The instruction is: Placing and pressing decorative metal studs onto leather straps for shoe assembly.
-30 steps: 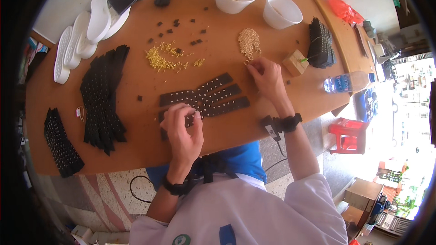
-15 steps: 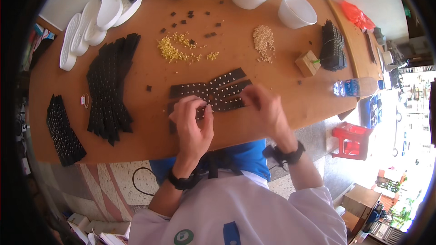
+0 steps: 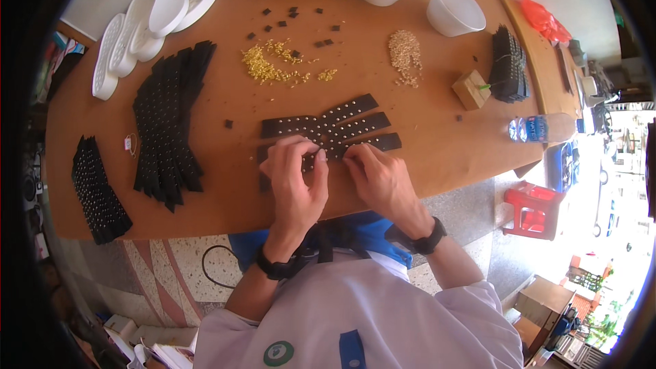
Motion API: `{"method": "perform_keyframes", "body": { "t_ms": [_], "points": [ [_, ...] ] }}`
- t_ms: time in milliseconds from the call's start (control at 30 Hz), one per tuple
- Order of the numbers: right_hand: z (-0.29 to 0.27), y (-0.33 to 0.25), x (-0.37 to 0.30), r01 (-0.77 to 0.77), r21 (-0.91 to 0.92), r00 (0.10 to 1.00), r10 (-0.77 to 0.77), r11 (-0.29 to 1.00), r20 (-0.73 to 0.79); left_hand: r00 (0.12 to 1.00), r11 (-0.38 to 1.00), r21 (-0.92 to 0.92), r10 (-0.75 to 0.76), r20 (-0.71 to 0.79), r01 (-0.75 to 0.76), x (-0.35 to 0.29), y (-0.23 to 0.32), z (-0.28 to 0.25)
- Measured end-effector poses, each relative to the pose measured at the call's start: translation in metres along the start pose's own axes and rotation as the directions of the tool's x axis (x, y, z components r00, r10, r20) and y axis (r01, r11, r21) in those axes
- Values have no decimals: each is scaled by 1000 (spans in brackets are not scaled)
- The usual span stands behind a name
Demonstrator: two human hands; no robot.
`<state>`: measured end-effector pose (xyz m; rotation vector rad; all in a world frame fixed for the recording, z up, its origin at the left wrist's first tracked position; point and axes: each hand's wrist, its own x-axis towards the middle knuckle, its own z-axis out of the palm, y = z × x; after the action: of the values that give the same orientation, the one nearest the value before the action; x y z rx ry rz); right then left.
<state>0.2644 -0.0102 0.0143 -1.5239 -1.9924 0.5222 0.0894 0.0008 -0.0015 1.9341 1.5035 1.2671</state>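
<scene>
A black strap piece (image 3: 355, 125) with several branching arms and rows of silver studs lies flat on the table in front of me. My left hand (image 3: 295, 174) is closed over its lower left part, thumb and forefinger at the studs, and covers some of the arms. Beside it, my right hand (image 3: 384, 176) has its fingertips pinched together at the piece's lower edge. Whatever is between those right fingertips is too small to make out. Beyond the piece lie loose gold-coloured bits (image 3: 263, 65) and a pile of tan bits (image 3: 406, 58).
Stacks of studded black straps (image 3: 167, 123) lie to the left, with another bundle (image 3: 509, 68) far right. White soles (image 3: 167, 3), two white bowls (image 3: 456, 10), a wooden block (image 3: 471, 89) and a water bottle (image 3: 543, 128) surround the work. A red stool (image 3: 533, 210) stands on the floor.
My right hand has moved left and down to the strap piece, close to the left hand. The left hand stays at the piece. The whole view has shifted slightly.
</scene>
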Motion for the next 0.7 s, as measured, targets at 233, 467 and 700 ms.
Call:
{"method": "perform_keyframes", "body": {
  "t_ms": [233,467,700],
  "points": [
    [-14,-3,1,-56,129,987,75,990,-140,1000,1000,-11,-11,-6,11,0,0,1],
    [-61,42,26,-276,108,917,296,955,-268,1000,1000,-13,5,-11,-6,1,2,1],
    [-67,91,75,-265,134,937,288,955,-198,1000,1000,-1,-16,14,16,-1,3,-1]
  ]
}}
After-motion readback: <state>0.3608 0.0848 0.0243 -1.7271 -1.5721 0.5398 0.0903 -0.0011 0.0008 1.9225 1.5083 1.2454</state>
